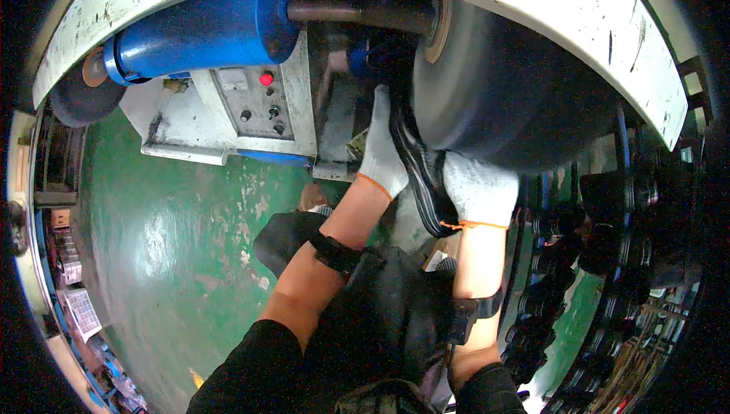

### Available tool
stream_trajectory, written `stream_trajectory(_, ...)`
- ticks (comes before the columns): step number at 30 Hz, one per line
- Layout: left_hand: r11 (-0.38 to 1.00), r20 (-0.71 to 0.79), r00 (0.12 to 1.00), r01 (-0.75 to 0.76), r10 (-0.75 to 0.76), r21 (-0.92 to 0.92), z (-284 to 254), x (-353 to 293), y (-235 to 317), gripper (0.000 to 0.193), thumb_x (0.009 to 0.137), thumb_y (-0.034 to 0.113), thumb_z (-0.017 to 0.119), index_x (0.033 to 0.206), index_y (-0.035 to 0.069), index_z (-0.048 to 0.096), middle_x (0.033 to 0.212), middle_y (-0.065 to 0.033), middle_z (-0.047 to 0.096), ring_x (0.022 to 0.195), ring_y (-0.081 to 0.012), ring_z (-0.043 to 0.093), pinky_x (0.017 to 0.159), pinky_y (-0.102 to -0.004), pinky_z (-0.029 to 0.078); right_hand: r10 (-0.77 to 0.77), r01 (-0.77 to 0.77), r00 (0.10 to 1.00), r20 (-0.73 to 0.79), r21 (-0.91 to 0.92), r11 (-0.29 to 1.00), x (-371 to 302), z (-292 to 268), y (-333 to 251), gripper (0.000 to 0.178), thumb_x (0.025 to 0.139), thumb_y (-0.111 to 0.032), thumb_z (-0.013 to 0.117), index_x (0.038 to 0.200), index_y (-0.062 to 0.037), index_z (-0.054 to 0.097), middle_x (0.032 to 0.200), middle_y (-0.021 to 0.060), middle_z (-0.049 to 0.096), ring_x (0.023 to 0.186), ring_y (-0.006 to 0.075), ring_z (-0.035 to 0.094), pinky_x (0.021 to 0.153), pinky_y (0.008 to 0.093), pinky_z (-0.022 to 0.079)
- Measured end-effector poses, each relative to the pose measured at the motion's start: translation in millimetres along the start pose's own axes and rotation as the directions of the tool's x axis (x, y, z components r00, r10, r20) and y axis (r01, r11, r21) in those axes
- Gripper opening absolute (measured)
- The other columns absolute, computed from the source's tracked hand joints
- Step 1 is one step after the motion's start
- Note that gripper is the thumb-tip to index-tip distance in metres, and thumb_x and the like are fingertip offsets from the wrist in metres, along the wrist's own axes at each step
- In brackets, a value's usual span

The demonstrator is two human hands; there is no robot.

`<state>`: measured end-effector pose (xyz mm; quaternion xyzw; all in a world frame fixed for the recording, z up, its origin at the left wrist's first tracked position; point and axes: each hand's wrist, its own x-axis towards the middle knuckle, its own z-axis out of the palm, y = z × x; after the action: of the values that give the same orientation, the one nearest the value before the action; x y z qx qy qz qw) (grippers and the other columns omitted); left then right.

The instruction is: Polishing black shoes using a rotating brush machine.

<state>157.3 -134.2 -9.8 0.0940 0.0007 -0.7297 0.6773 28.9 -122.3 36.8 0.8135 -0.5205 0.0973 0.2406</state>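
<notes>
A glossy black shoe (418, 174) stands lengthwise between my hands, right beside the big round buffing wheel (456, 79), whose surface is blurred. My left hand (382, 148), in a white knit glove with an orange cuff, is closed along the shoe's left side. On the other side my right hand (479, 188), gloved the same way, grips the shoe close under the wheel. The fingertips of my right hand are hidden by the shoe and the wheel. Whether the shoe touches the wheel cannot be made out.
A white hood (593, 3) arches over the wheel. A blue cylindrical housing (205, 34) carries the shaft, with a smaller dark wheel (87, 95) at its left end. Below it is a control panel (255, 106) with a red button. Racks of black shoes (544, 292) stand at right.
</notes>
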Motion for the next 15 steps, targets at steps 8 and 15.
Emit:
stream_trajectory(8, 0.977, 0.126, 0.978, 0.183, -0.169, -0.112, 5.7, -35.7, -47.6, 0.059, 0.089, 0.051, 0.041, 0.128, 0.006, 0.041, 0.125, -0.012, 0.049, 0.112, -0.0274, 0.048, 0.098, -0.0394, 0.037, 0.216, -0.224, 0.848, 0.483, 0.698, -0.68, -50.5, -31.6, 7.4, 0.027, 0.088, -0.022, 0.045, 0.105, -0.0042, 0.057, 0.1, 0.0121, 0.061, 0.083, 0.0199, 0.058, 0.076, 0.0336, 0.046)
stream_trajectory(15, 0.949, -0.064, 0.955, 0.296, -0.29, 0.109, -16.3, -21.2, -67.5, 0.056, 0.09, 0.048, 0.037, 0.12, 0.003, 0.048, 0.114, -0.0131, 0.057, 0.101, -0.0295, 0.054, 0.091, -0.04, 0.042, -0.017, -0.237, 0.87, 0.492, 0.387, -0.891, -79.4, -10.8, 44.0, 0.032, 0.095, -0.01, 0.028, 0.118, 0.0004, 0.048, 0.124, 0.0127, 0.051, 0.108, 0.0143, 0.049, 0.095, 0.0221, 0.035)
